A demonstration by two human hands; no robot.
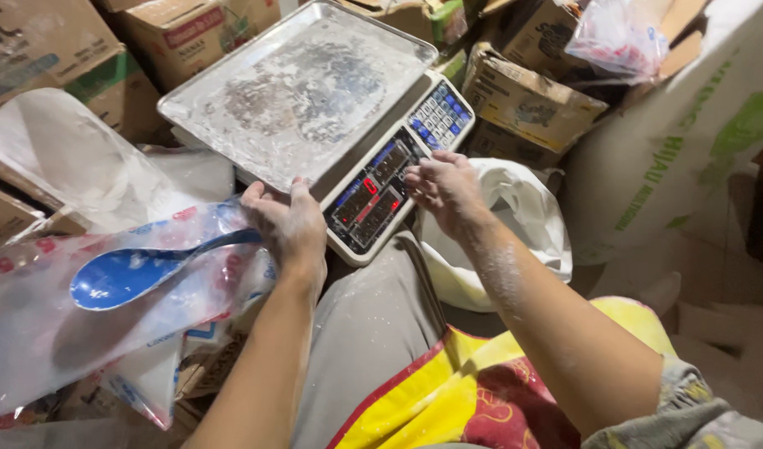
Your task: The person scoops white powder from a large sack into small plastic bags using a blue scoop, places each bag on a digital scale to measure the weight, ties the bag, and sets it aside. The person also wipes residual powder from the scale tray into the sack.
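A digital weighing scale (pixel 381 179) with a flour-dusted steel pan (pixel 298 91) sits in front of me. My left hand (pixel 288 223) grips the handle of a blue plastic ladle (pixel 128 274) and rests against the pan's near edge. The ladle's bowl lies over a clear plastic bag (pixel 82 333) of white powder at the left. My right hand (pixel 445 189), dusted with flour, has its fingertips on the scale's button and display panel and holds nothing.
Cardboard boxes (pixel 523 100) crowd the back and left. A white cloth sack (pixel 523 224) lies beside the scale, a large printed sack (pixel 672 158) at right. My lap, with grey trousers and a yellow and red apron (pixel 481 391), fills the bottom.
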